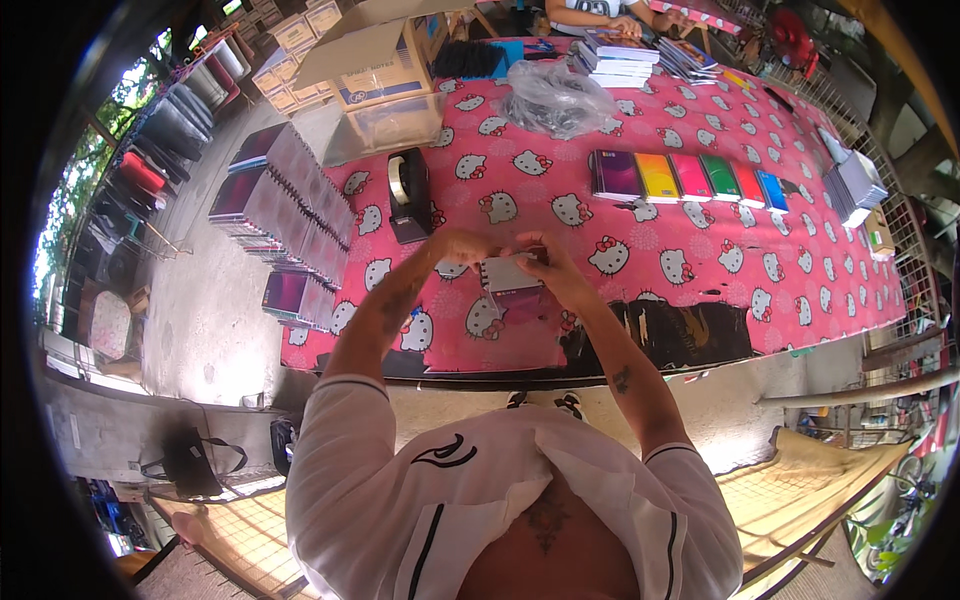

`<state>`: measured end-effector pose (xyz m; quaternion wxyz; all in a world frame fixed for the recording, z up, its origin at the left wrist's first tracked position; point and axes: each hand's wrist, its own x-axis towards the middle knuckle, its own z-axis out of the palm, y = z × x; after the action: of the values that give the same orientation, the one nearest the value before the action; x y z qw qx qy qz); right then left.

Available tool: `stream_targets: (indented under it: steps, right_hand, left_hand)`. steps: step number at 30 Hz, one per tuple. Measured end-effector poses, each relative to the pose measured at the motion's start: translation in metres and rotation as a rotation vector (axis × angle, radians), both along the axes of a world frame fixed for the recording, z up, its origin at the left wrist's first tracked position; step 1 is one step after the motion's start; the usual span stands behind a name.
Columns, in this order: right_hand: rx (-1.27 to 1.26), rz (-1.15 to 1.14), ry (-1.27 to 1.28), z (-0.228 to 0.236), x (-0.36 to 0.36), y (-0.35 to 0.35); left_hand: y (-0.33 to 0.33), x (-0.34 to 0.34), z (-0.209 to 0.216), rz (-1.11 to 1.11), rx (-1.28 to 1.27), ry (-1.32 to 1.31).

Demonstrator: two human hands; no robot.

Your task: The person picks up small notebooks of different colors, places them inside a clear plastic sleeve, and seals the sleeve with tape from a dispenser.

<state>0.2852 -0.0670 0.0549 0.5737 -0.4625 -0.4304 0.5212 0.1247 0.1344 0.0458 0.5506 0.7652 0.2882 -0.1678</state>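
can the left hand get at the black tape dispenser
Likely yes: the black tape dispenser stands close beside the left hand, nothing visible between, though that hand is at the purple-and-white spiral notebook.

Blue lettering and a small blue mark stand on the side of the large cardboard box, and smaller print, too blurred to read, shows on the stacked cartons to its left. The single purple spiral notebook bears a short line of light print on its cover, too tiny to make out, as are the little marks on the row of coloured notebooks. A black curving emblem sits on the white shirt.
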Motion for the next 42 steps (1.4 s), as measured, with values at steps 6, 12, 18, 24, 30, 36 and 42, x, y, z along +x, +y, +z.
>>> stream_targets:
  steps: [6,12,18,24,30,36,42]
  right_hand:
    - [0.013,-0.018,-0.117,-0.005,0.012,-0.007]
    - [0.008,0.036,-0.175,-0.001,0.006,-0.010]
    - [0.111,-0.073,0.002,-0.012,-0.009,-0.002]
    - [0.135,-0.107,0.183,-0.022,-0.014,-0.004]
    - [0.137,0.015,-1.309,-0.069,0.004,-0.044]
    - [0.038,0.148,-1.438,-0.073,-0.022,-0.059]
    - [-0.033,0.176,-1.420,-0.066,-0.007,-0.060]
  left_hand:
    - [-0.117,-0.036,0.044,0.525,0.918,-0.519]
    - [-0.194,-0.068,0.043,0.519,1.450,-0.258]
    - [-0.165,-0.064,-0.006,0.607,-0.064,-0.702]
    - [-0.187,-0.100,0.000,0.604,0.867,-0.743]
    - [-0.136,-0.259,0.057,1.616,0.756,-1.025]
    - [-0.067,-0.363,0.035,1.919,1.043,0.042]
    - [-0.128,-0.245,-0.014,1.198,1.298,-0.419]
